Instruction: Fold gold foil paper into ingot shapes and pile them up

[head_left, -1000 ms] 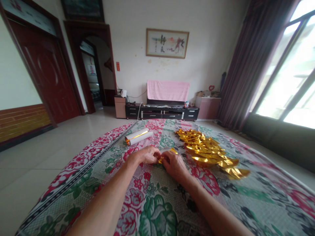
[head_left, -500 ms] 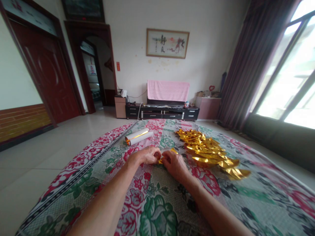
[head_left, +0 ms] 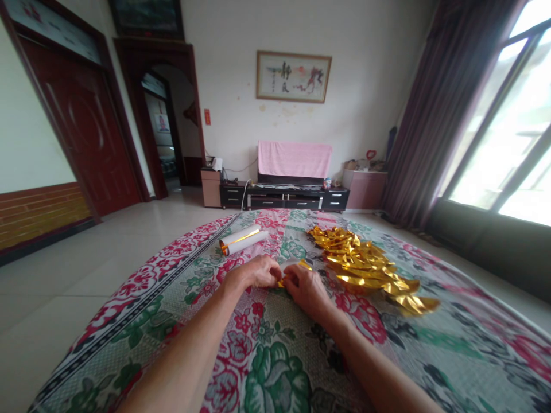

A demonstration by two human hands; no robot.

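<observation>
Near the middle of the flowered tablecloth (head_left: 275, 373), a small piece of gold foil (head_left: 281, 283) lay between the two hands, low against the cloth. The left hand (head_left: 262, 272) was narrowed, fingertips drawn together at the foil's left side; the right hand (head_left: 305, 282) pinched it from the other side, thumb and fingers nearly closed. Meeting so closely, the fingertips seemed placed to control a thin, springy sheet from both edges, and the cloth probably gave them something firm to press on. More gold showed just beyond the right hand's knuckles; whether it belonged to the same piece could not be told, as the fingers hid the join.

To the right lay a heap of pointed gold foil shapes (head_left: 365, 261), overlapping in a slanting band, apart from the hands but presumably within easy reach, and off to one side so that the working spot stayed free. Beyond the left hand rested pale rolls (head_left: 243, 240) with gold showing at the near end, side by side, perhaps curled from storage. Farther off, a pink cloth (head_left: 295, 159) hung above a black cabinet (head_left: 267, 203).
</observation>
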